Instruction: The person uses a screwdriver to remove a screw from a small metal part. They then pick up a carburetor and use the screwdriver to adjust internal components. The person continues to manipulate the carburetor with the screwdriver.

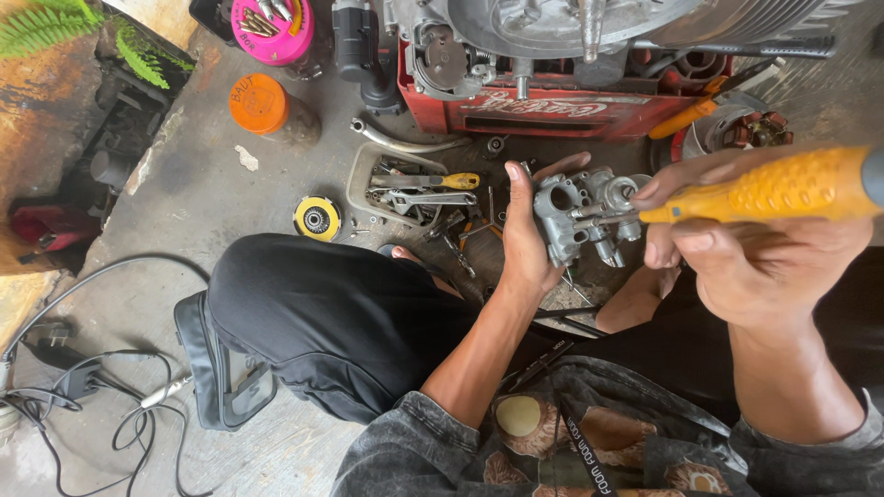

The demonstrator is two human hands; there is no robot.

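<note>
Gripping: left hand [527, 241] wraps around a grey metal carburetor [578, 216], thumb on one side and fingers curled behind it, holding it up above the floor.
Right hand: right hand [746, 248] is closed around the orange handle of a screwdriver [769, 187], whose shaft tip rests against the carburetor's side.
Position: the carburetor sits between the two hands, just in front of the person's raised knees.
Legs: black trousers [322, 313] cover the bent left knee; a dark patterned sleeve shows at the lower edge.
Floor: a pale tray [368, 179] on the concrete floor [203, 175] holds wrenches and a yellow-handled tool.
Nearby: a yellow round disc [317, 219] lies just left of the tray; an orange-lidded jar [260, 103] stands further back.
Beyond: a red crate [552, 115] carries a grey engine block [552, 28].
Left edge: black cables [110, 405] trail across the floor.
</note>
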